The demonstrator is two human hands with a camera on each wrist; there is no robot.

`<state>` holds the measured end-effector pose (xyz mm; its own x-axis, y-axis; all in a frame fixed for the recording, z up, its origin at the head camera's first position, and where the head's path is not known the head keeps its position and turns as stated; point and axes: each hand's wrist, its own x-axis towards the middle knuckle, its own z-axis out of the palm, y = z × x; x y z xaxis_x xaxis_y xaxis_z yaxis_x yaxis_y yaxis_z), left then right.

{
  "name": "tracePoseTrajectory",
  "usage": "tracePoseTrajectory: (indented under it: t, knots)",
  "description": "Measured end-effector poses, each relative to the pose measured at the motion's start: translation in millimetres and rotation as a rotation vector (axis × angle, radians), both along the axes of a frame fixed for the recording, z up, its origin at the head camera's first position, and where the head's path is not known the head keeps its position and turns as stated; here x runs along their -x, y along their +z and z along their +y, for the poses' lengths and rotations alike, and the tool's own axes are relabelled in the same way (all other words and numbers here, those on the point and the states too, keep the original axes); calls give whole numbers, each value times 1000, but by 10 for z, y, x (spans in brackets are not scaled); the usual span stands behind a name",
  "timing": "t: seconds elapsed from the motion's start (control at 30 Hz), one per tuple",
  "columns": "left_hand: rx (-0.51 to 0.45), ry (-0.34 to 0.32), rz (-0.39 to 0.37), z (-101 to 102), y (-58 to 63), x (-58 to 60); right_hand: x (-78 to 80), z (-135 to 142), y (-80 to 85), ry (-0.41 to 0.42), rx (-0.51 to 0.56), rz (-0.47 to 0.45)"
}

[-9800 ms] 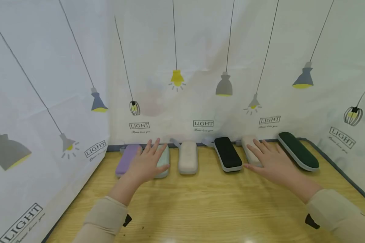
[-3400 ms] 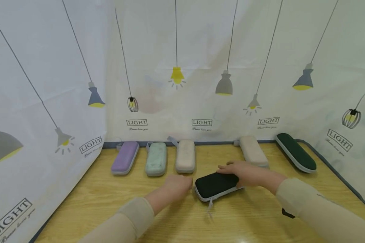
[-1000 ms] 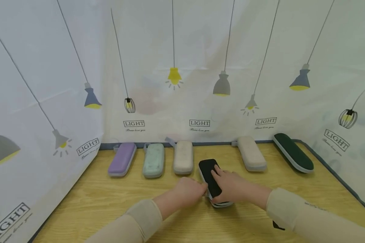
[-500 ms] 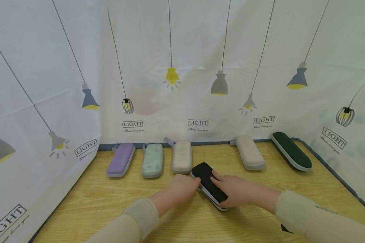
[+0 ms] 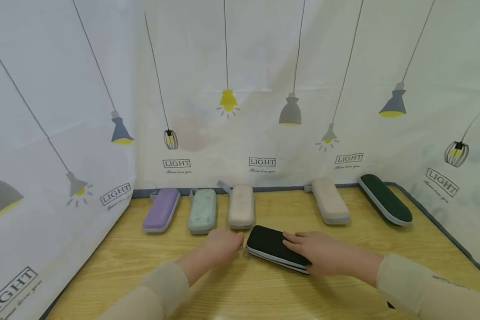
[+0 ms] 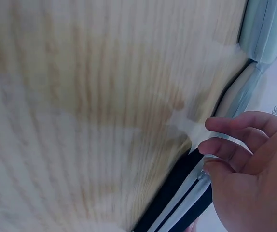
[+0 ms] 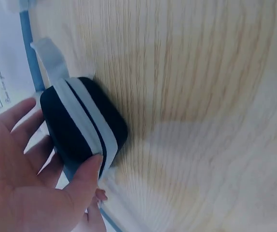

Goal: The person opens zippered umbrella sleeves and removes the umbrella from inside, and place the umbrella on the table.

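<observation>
A black zip case (image 5: 270,245) with a grey zip band lies crosswise on the wooden table (image 5: 240,295), in front of a row of cases. My right hand (image 5: 318,254) lies over its right end. In the right wrist view the case (image 7: 83,123) sits between the thumb (image 7: 88,179) and the straight fingers behind it. My left hand (image 5: 223,243) is at the case's left end with its fingers loosely curled. In the left wrist view those fingertips (image 6: 207,162) touch the zip band of the case (image 6: 177,205); the thumb is hidden.
Along the back stand a purple case (image 5: 161,210), a mint case (image 5: 202,211), a beige case (image 5: 241,212), a second beige case (image 5: 330,206) and a dark green case (image 5: 385,204). A white lamp-print curtain (image 5: 264,89) walls the table at the back and both sides.
The black case has turned from pointing away from me to lying crosswise, carried round by my right hand. My left hand has drawn back a little to the left.
</observation>
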<state>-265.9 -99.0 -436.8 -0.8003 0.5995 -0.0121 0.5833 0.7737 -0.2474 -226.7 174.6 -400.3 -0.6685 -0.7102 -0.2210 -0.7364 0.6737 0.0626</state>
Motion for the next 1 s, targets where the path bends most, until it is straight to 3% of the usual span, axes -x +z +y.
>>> tracePoseTrajectory:
  t: [0.13, 0.27, 0.37, 0.43, 0.67, 0.8, 1.0]
  knots:
    - [-33, -61, 22, -35, 10, -52, 53, 97, -13, 45, 35, 85]
    - [-40, -85, 4, -25, 26, -135, 109, 163, -55, 89, 50, 255]
    - [-48, -96, -18, -5, 42, -181, 115, 132, -78, 59, 12, 341]
    - [-58, -90, -38, 3, 48, -197, 104, 59, -86, -11, -1, 335]
    - [-38, -79, -48, 15, 51, -194, 49, -417, -70, -422, 52, 145]
    - [-49, -82, -38, 15, 63, -201, 41, -697, -77, -461, 28, 154]
    - [-8, -67, -56, 19, 58, -224, 50, -946, -81, -397, -40, 150]
